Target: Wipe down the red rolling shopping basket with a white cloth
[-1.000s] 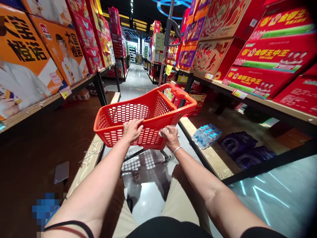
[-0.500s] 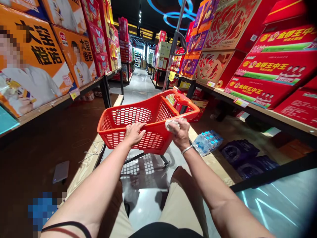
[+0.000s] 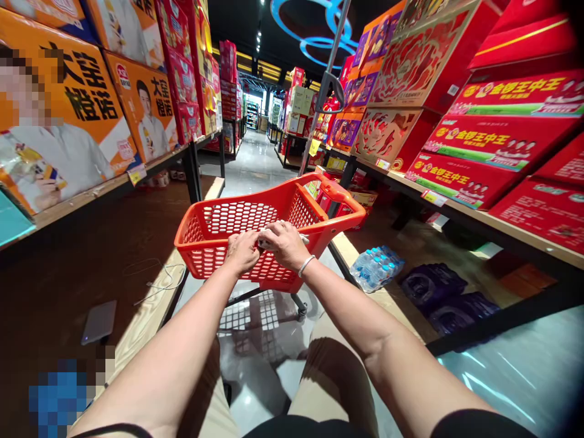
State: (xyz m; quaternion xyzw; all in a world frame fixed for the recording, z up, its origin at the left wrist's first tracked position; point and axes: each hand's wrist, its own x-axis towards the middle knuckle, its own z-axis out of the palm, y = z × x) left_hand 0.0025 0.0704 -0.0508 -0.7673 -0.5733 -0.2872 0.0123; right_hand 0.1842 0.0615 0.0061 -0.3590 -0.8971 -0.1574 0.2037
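A red plastic shopping cart [image 3: 201, 258] with a perforated basket stands sideways in front of me, its handle end to the right. My left hand [image 3: 242, 251] is closed over the near rim, left of its middle. Right beside it, my right hand [image 3: 286, 244] presses a whitish cloth [image 3: 266, 238] onto the same rim. Most of the cloth is hidden under the fingers. Both hands nearly touch each other.
Shelves with orange drink cartons [image 3: 91, 103] line the left, and red gift boxes [image 3: 497, 137] the right. A pack of water bottles [image 3: 376, 267] and dark purple packs [image 3: 433, 283] lie low at right. A grey device [image 3: 99, 322] and white cable [image 3: 159, 283] lie at left.
My right hand has slid left along the near rim with the cloth, from near the handle end to beside my left hand. The left hand stays on the rim.
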